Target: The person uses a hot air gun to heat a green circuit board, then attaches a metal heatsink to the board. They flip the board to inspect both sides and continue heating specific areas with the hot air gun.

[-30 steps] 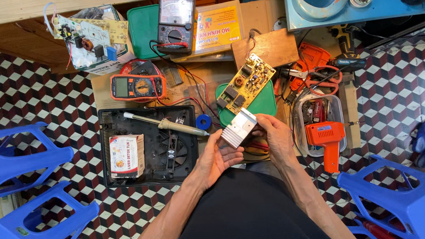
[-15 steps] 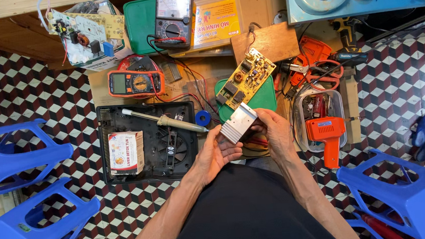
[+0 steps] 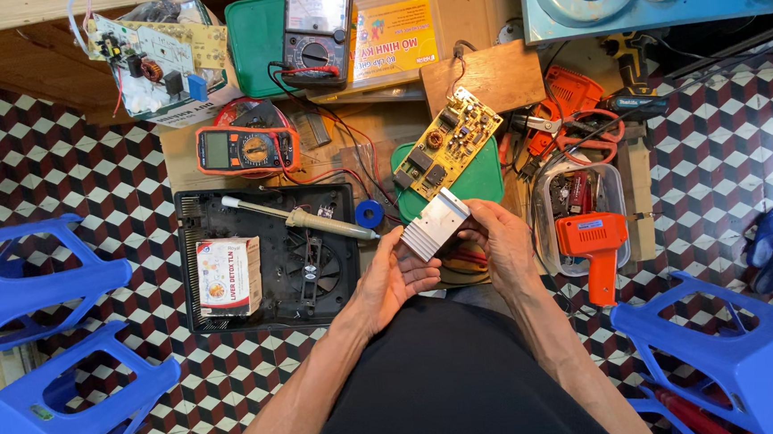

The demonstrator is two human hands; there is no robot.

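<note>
Near the centre of the frame, both hands grip a ribbed silver heat sink (image 3: 436,223). The left hand (image 3: 392,279) cups it from below, fingers curled. The right hand (image 3: 500,241) pinches its right edge, just below a yellow circuit board (image 3: 447,143).

Bright, even daylight, soft short shadows, sharp focus throughout; mild wide-angle bending at the edges, faint glare on the finned metal block (image 3: 435,224)
</note>
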